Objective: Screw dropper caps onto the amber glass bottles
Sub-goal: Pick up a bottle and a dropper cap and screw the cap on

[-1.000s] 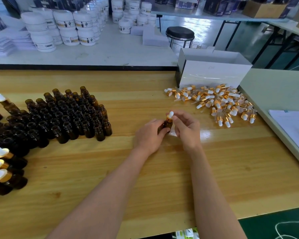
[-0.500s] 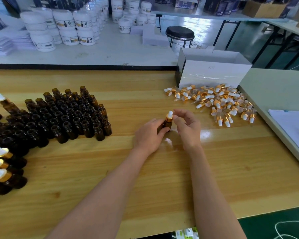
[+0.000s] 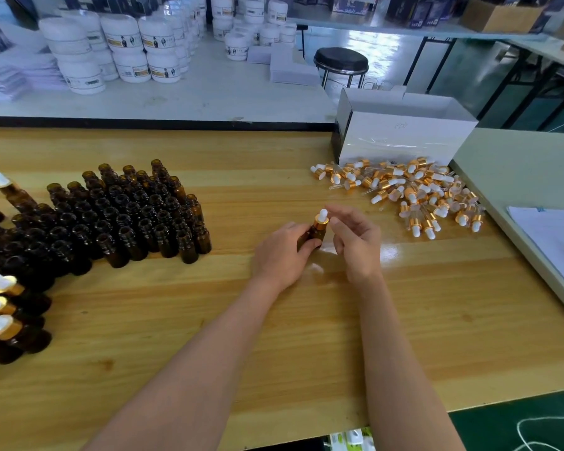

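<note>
Bottle (image 3: 318, 235) gripped by left fingers (image 3: 308, 249); right fingers (image 3: 341, 212) beside cap (image 3: 321, 219).

Capped amber bottle (image 3: 318, 234) in left hand (image 3: 279, 257)

Amber bottle (image 3: 316, 234) upright w/ gold-white dropper cap (image 3: 321, 219) on.

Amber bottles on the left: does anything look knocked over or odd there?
One capped bottle at the far-left edge of the open bottles leans sideways, though the wide lens may exaggerate it. Nothing looks spilled or broken.
</note>
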